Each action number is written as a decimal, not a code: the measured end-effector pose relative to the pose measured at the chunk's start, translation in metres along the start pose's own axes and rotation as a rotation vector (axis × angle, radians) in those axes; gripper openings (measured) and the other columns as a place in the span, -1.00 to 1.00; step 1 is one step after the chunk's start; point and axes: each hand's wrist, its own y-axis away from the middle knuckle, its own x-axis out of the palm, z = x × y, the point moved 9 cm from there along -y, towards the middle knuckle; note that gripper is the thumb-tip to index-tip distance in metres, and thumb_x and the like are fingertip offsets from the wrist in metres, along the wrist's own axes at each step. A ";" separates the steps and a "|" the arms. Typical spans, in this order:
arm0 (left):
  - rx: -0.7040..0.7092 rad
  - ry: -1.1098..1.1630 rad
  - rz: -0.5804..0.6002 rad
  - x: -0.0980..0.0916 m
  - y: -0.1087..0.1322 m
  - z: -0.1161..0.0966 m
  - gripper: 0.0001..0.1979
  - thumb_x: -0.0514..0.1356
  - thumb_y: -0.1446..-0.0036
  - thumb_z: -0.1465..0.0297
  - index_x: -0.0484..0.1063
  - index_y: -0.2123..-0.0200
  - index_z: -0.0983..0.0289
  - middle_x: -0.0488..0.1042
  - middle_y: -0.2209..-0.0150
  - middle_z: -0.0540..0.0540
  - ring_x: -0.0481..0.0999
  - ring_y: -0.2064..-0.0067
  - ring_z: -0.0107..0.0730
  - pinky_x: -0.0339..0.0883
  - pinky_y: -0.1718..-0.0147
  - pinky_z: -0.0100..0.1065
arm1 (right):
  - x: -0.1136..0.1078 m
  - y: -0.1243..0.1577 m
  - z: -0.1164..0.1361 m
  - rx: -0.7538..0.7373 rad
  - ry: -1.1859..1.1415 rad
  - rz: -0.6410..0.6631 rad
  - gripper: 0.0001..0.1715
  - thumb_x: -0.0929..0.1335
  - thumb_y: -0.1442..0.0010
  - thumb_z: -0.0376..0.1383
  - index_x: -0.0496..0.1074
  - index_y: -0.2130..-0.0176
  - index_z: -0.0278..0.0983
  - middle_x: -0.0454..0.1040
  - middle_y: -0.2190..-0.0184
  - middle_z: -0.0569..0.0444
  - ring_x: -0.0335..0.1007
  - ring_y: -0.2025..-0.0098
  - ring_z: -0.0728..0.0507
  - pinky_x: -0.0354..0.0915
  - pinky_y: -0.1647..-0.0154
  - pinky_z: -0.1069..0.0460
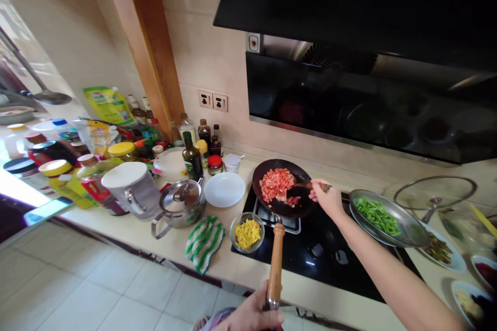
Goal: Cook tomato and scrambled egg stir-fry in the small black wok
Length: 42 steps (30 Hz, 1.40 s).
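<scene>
My left hand [257, 308] is wrapped round the wooden handle [276, 261] of a dark frying pan [302, 210] on the left burner. Chopped red tomatoes [276, 184] lie in a heap on the pan's left side. In my right hand [322, 192] is a wooden spatula [305, 185], its blade reaching down into the pan beside the tomatoes. A glass bowl [233, 240] of yellow scrambled egg [248, 234] stands just left of the pan handle.
Right of the pan, a second pan [411, 232] holds green vegetables [376, 215]. A glass lid [435, 186] and filled plates sit beyond it. To the left are a white plate [225, 190], a steel pot [181, 206], a striped cloth [205, 243] and several bottles. A range hood [349, 5] hangs above.
</scene>
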 end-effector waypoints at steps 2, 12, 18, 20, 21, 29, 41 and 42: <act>-0.017 -0.026 -0.014 0.000 0.000 -0.002 -0.17 0.43 0.23 0.03 0.29 -0.09 0.23 0.38 0.20 0.05 0.37 0.30 -0.40 0.22 0.28 -0.33 | 0.012 0.017 0.005 -0.054 -0.042 0.019 -0.62 0.23 -0.20 -0.12 0.53 0.23 -0.28 0.59 0.49 0.03 0.56 0.48 -0.12 0.43 0.44 0.06; -0.069 -0.028 -0.036 -0.004 -0.002 0.006 -0.15 0.43 0.26 0.01 0.31 -0.10 0.23 0.40 0.12 0.11 0.41 0.21 -0.30 0.27 0.21 -0.29 | -0.011 0.095 -0.062 0.148 -0.392 0.021 -0.54 0.38 -0.12 0.01 0.53 0.19 -0.30 0.61 0.35 -0.06 0.59 0.38 -0.16 0.51 0.35 0.03; -0.100 0.012 -0.069 -0.004 0.000 0.008 0.00 0.45 0.32 -0.02 0.21 -0.16 0.28 0.37 0.06 0.15 0.35 0.36 -0.52 0.23 0.30 -0.37 | 0.019 0.084 -0.104 0.449 -0.697 -0.223 -0.35 0.42 0.02 0.10 0.47 0.17 -0.38 0.56 0.55 0.00 0.56 0.49 -0.19 0.51 0.47 -0.01; -0.095 0.004 -0.077 -0.007 -0.002 0.013 -0.01 0.45 0.31 -0.01 0.22 -0.16 0.27 0.36 0.05 0.15 0.36 0.35 -0.50 0.23 0.31 -0.37 | 0.021 0.086 -0.098 0.442 -0.704 -0.151 -0.35 0.42 0.01 0.10 0.47 0.17 -0.39 0.58 0.53 -0.04 0.57 0.48 -0.21 0.51 0.47 -0.03; -0.088 0.000 -0.081 -0.009 -0.003 0.016 -0.04 0.45 0.30 0.00 0.24 -0.15 0.27 0.36 0.04 0.15 0.36 0.33 -0.49 0.23 0.31 -0.37 | 0.018 0.088 -0.095 0.424 -0.677 -0.097 -0.36 0.43 0.00 0.08 0.49 0.17 -0.39 0.58 0.51 -0.06 0.57 0.47 -0.21 0.51 0.47 -0.03; -0.095 0.009 -0.088 -0.015 -0.008 0.037 0.02 0.42 0.25 -0.03 0.15 -0.22 0.29 0.38 0.36 0.00 0.28 0.42 -0.50 0.17 0.37 -0.39 | -0.037 0.082 -0.103 0.371 -0.534 -0.185 -0.39 0.41 -0.04 0.08 0.49 0.15 -0.38 0.57 0.49 -0.03 0.57 0.45 -0.18 0.52 0.44 -0.01; -0.043 -0.098 -0.107 -0.026 -0.012 0.035 -0.06 0.42 0.33 -0.07 0.31 -0.13 0.20 0.33 0.02 0.14 0.30 0.01 -0.12 0.14 0.01 -0.20 | 0.002 0.085 -0.067 0.301 -0.540 -0.113 -0.29 0.43 0.05 0.15 0.53 0.20 -0.40 0.60 0.45 -0.13 0.58 0.44 -0.22 0.53 0.40 -0.05; -0.037 -0.095 -0.115 -0.027 -0.012 0.034 -0.09 0.43 0.33 -0.05 0.33 -0.11 0.19 0.32 -0.01 0.13 0.27 -0.04 -0.08 0.11 -0.04 -0.19 | -0.010 0.088 -0.070 0.324 -0.507 -0.107 -0.32 0.43 0.05 0.13 0.53 0.20 -0.39 0.60 0.47 -0.11 0.57 0.46 -0.21 0.52 0.44 -0.03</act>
